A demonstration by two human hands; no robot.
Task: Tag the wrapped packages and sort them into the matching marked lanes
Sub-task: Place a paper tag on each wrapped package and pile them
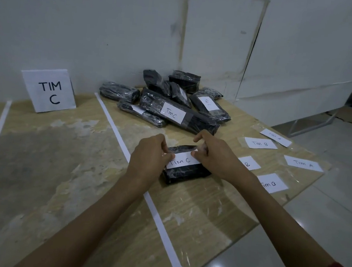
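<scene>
Where the package lies: the black wrapped package (185, 171) sits flat on the bench (61, 154), just right of the white lane strip (115, 125) and towards the right edge.
Tag: a white slip reading "Tim C" (184, 160) lies across the package's top.
Left hand (149, 154): grip pinched on the tag's left end, fingers curled.
Right hand (213, 156): grip pinched on the tag's right end; whether tape sits under the fingers I cannot tell.
Step in hand: probably fixing the tag. Hold the slip taut between both grips, lower it square to the package, then press from the middle outward so the creased wrap does not lift it. Keep the writing uncovered.
Lane sign: "TIM C" sign (49, 90) stands at the far edge, left of the strip; this package likely belongs there.
Pile: more wrapped packages (173, 103) are heaped at the far edge, some already tagged.
Spare tags: "Tim A" and "Tim B" slips (260, 143) lie along the right edge.
</scene>
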